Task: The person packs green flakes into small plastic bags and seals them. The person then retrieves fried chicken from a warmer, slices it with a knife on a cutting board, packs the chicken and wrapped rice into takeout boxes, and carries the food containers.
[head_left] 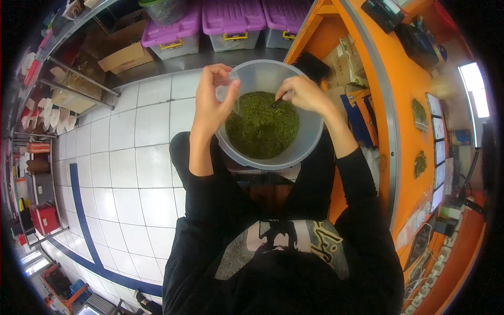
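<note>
A large pale round tub stands between the person's knees, holding chopped green leafy material. Over its left rim, my left hand pinches a clear plastic bag, which hangs down toward the greens. My right hand is above the right part of the tub, its fingers closed on a dark utensil. The utensil's lower end touches or dips into the greens; which one is hard to tell.
Purple-lidded storage boxes line the shelf ahead. An orange counter is close on the right, with small bags of greens on it. Metal racks stand left, beyond white floor tiles.
</note>
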Tool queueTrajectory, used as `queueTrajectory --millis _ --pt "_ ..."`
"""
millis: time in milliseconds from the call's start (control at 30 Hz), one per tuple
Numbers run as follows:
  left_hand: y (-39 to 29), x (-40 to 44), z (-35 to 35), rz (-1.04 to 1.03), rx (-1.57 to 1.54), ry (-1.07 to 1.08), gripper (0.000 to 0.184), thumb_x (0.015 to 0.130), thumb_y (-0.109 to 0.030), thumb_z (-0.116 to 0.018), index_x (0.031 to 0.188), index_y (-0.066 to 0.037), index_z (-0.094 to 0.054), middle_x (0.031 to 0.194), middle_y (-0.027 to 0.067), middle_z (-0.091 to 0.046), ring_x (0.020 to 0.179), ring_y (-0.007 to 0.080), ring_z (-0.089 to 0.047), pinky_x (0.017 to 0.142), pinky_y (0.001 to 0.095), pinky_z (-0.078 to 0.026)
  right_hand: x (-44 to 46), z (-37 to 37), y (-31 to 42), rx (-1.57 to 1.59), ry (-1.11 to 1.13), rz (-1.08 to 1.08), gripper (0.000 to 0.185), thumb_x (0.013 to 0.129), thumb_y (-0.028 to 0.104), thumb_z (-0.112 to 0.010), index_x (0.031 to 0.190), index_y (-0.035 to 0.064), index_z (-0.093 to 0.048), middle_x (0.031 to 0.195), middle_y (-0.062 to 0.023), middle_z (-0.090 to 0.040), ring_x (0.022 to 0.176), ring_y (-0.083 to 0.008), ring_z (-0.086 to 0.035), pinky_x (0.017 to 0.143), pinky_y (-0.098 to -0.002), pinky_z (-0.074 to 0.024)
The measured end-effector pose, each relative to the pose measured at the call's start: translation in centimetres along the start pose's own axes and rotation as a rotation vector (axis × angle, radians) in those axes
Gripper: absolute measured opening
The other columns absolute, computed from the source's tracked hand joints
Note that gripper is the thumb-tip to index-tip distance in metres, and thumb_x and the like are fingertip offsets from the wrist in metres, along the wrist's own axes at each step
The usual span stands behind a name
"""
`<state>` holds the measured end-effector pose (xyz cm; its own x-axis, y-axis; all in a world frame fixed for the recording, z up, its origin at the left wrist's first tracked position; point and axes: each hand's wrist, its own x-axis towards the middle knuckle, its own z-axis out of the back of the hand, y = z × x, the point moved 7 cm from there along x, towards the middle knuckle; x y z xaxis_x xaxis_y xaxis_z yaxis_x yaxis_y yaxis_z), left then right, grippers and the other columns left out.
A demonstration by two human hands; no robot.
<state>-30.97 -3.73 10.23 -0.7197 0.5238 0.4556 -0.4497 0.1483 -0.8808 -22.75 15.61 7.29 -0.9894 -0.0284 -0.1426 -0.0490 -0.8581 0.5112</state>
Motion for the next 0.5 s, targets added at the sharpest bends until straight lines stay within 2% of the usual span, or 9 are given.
queueTrajectory --millis 67,133,167,233,300,333,400,467,500 --pt "-0.3 -0.1 -0.1 0.013 0.013 0.003 0.026 0.089 -0.006 -0.062 0.106 -0.002 -0.043 0.117 0.0123 -0.052 0.1 0.0156 -0.052 0.088 0.0298 -0.044 -0.9 1.5 0.3 0.064 -0.079 -0.025 0.017 0.077 -0.004 -0.062 0.09 0.0032 -0.071 0.086 -0.0113 -0.065 0.083 -0.0285 -0.061 0.076 -0.0355 -0.0467" --pt "-0.3 0.0 -0.4 0.026 0.026 0.009 0.029 0.088 -0.005 -0.063 0.109 -0.002 -0.043 0.119 0.013 -0.052 0.1 0.0161 -0.053 0.087 0.03 -0.045 -1.4 2.7 -0.1 0.118 -0.104 -0.051 0.017 0.077 -0.002 -0.063 0.091 0.0041 -0.072 0.088 -0.0137 -0.067 0.085 -0.0295 -0.063 0.078 -0.0368 -0.0472" --pt "-0.5 -0.1 -0.7 -0.031 0.094 0.026 0.036 0.086 -0.005 -0.065 0.112 -0.002 -0.041 0.12 0.0135 -0.051 0.1 0.0172 -0.054 0.087 0.0305 -0.045 -1.5 3.4 -0.4 0.169 -0.124 -0.072 0.017 0.077 0.0 -0.064 0.092 0.0051 -0.072 0.09 -0.0161 -0.068 0.087 -0.0305 -0.064 0.08 -0.038 -0.0477" --pt "-0.7 -0.2 -1.3 -0.094 0.162 0.045 0.042 0.084 -0.005 -0.067 0.116 -0.002 -0.039 0.121 0.0141 -0.051 0.099 0.0183 -0.054 0.087 0.031 -0.045 -2.0 4.9 -0.1 0.153 -0.154 -0.058 0.017 0.078 0.0 -0.064 0.092 0.0052 -0.072 0.09 -0.0162 -0.068 0.087 -0.03 -0.064 0.079 -0.0379 -0.0477" --pt "-0.9 -0.6 -2.6 -0.14 0.213 0.117 0.058 0.08 -0.004 -0.071 0.121 -0.001 -0.032 0.124 0.0149 -0.048 0.098 0.0204 -0.055 0.086 0.0321 -0.046 -2.6 6.7 0.6 0.129 -0.218 -0.053 0.017 0.078 0.0 -0.064 0.091 0.0048 -0.072 0.09 -0.0159 -0.068 0.086 -0.0304 -0.064 0.079 -0.0388 -0.0479" --pt "-0.6 -0.6 -2.9 -0.145 0.214 0.115 0.058 0.08 -0.004 -0.071 0.121 -0.001 -0.032 0.124 0.0149 -0.048 0.098 0.0204 -0.055 0.086 0.0321 -0.046 -2.7 7.3 1.0 0.126 -0.221 -0.05 0.017 0.078 0.0 -0.064 0.091 0.0048 -0.072 0.09 -0.0159 -0.068 0.086 -0.0304 -0.064 0.079 -0.0388 -0.0479" --pt "-0.4 -1.1 -4.1 -0.249 0.319 0.161 0.067 0.076 -0.003 -0.074 0.123 0.0 -0.027 0.125 0.0157 -0.045 0.095 0.0217 -0.054 0.085 0.0335 -0.046 -3.0 9.0 1.5 0.018 -0.303 -0.087 0.016 0.079 0.002 -0.064 0.092 0.0036 -0.072 0.09 -0.0158 -0.068 0.086 -0.0317 -0.064 0.079 -0.0397 -0.048" --pt "-0.3 -1.3 -4.9 -0.218 0.332 0.175 0.068 0.075 -0.002 -0.074 0.123 0.001 -0.026 0.124 0.016 -0.043 0.094 0.0223 -0.054 0.084 0.0342 -0.046 -3.1 9.7 2.9 -0.023 -0.321 -0.097 0.013 0.078 0.005 -0.064 0.089 0.0059 -0.072 0.091 -0.0139 -0.067 0.089 -0.0298 -0.063 0.078 -0.0411 -0.0489" --pt "-0.2 -1.4 -5.4 -0.186 0.342 0.192 0.068 0.075 -0.002 -0.075 0.122 0.002 -0.026 0.123 0.0162 -0.042 0.092 0.0229 -0.054 0.084 0.0349 -0.046 -3.4 9.9 4.5 -0.217 -0.395 -0.057 0.012 0.077 0.006 -0.064 0.086 0.008 -0.073 0.09 -0.0123 -0.066 0.091 -0.0286 -0.062 0.079 -0.0412 -0.0497"
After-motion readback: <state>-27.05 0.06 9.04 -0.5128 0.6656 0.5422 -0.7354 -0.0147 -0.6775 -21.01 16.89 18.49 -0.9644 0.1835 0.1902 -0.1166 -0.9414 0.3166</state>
